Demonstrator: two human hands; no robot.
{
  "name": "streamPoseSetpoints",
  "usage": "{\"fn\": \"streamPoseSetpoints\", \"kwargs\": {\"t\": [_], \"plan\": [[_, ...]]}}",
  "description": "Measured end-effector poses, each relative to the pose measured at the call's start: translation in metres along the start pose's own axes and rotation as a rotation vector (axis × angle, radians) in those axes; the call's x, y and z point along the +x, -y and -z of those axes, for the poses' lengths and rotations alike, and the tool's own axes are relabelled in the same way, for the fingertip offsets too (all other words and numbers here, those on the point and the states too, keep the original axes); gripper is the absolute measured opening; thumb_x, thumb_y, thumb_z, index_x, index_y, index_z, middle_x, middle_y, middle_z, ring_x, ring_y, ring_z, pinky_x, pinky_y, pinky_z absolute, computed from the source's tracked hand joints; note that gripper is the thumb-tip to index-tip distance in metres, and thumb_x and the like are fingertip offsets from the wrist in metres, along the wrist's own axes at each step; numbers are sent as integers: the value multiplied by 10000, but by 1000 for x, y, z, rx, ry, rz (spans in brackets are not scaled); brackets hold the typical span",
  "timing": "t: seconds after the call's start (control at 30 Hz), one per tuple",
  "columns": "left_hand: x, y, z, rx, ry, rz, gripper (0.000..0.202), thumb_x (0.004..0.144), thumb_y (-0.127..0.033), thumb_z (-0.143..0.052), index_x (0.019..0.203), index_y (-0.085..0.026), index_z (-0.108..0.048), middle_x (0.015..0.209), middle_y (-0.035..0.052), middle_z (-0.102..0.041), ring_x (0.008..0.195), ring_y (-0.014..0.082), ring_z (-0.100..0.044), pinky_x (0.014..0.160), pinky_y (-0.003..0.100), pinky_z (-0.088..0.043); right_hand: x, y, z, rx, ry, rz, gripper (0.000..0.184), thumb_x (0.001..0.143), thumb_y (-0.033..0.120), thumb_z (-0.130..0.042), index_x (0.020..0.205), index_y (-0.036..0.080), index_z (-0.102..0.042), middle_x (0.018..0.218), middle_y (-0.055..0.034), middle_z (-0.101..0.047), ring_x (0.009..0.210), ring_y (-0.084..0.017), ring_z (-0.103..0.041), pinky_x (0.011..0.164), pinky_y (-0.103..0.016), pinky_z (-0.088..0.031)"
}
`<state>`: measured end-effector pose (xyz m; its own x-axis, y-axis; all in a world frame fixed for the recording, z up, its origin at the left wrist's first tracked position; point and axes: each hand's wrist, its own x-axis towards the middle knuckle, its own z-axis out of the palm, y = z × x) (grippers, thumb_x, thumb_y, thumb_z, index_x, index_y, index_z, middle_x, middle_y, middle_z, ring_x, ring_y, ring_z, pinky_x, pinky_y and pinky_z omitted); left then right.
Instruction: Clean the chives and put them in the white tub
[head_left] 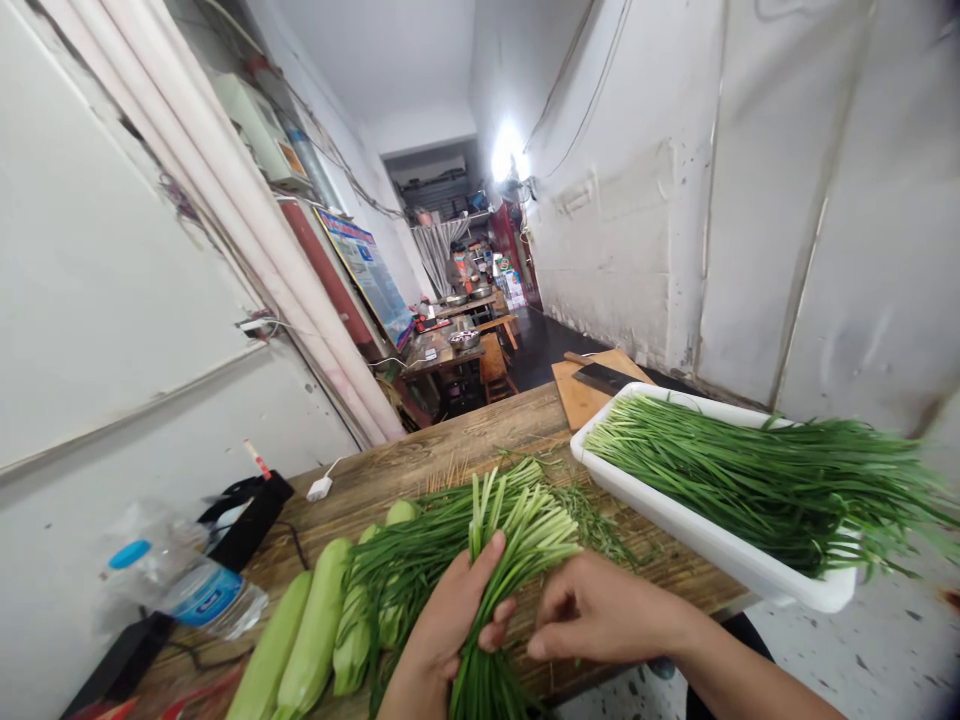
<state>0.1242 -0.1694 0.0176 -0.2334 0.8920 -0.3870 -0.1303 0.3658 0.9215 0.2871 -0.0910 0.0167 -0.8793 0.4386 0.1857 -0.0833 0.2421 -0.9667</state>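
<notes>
A bunch of garlic chives [529, 530] is wrapped in the fingers of my left hand [446, 610]. Its pale cut ends fan up and away from me, and the green leaves hang below my grip. Close on the right, my right hand [607, 608] has its fingers curled in towards the thumb; whatever may be between them is hidden. More garlic chives [427, 535] lie on the wooden table behind my left hand, partly over several pale green zucchini [319, 620]. Loose trimmings [600, 525] are scattered beyond my right hand.
At the right, a white tub [697, 537] holds a large heap of chives [750, 470]. Behind it a cleaver [604, 378] rests on a cutting board [574, 400]. A water bottle [206, 597], a black box [255, 520] and a white charger [320, 488] are at left. A person [461, 268] is far back.
</notes>
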Motion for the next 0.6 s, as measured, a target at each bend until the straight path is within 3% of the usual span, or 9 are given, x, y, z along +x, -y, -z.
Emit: {"fn": "streamPoseSetpoints", "kwargs": {"t": [0.07,0.2,0.27,0.33,0.43,0.6], "plan": [[0,-1,-5,52,-30,-38,539,685,-715,-554,648,-184,-470,379,-72,-446,256,38,-314,284,155,-221,-2,12,8,39,1,-53,256,775,364,-626,651,150,-692,480,34,-522,421,-87,-443,417,-199,-336],[7,1,-15,132,-129,-174,509,712,-688,-555,717,-182,-494,382,-92,-421,280,44,-300,298,165,-220,19,25,13,-134,-396,59,140,771,283,-633,810,165,-697,688,-2,-594,513,-96,-462,478,-218,-363],[13,4,-19,160,-180,-231,506,709,-685,-563,709,-184,-491,382,-94,-415,297,54,-315,311,175,-242,34,23,12,-297,-456,107,78,724,223,-678,776,171,-704,710,-8,-588,595,-117,-487,546,-231,-376],[17,7,-21,172,-187,-251,515,699,-693,-566,700,-183,-494,391,-90,-422,310,61,-332,323,184,-262,46,18,10,-383,-451,110,27,690,190,-709,684,173,-688,671,3,-566,635,-130,-495,578,-236,-370],[16,9,-20,179,-143,-227,530,702,-709,-546,702,-181,-500,382,-89,-418,301,62,-323,319,188,-253,53,10,10,-340,-392,92,176,713,173,-687,548,165,-624,589,20,-536,601,-124,-492,567,-230,-358],[10,10,-15,137,-40,-127,544,708,-727,-516,695,-184,-488,382,-82,-427,281,48,-291,283,168,-203,48,6,21,-294,-178,110,218,788,194,-606,575,161,-635,593,16,-567,601,-125,-517,587,-229,-377]]}}
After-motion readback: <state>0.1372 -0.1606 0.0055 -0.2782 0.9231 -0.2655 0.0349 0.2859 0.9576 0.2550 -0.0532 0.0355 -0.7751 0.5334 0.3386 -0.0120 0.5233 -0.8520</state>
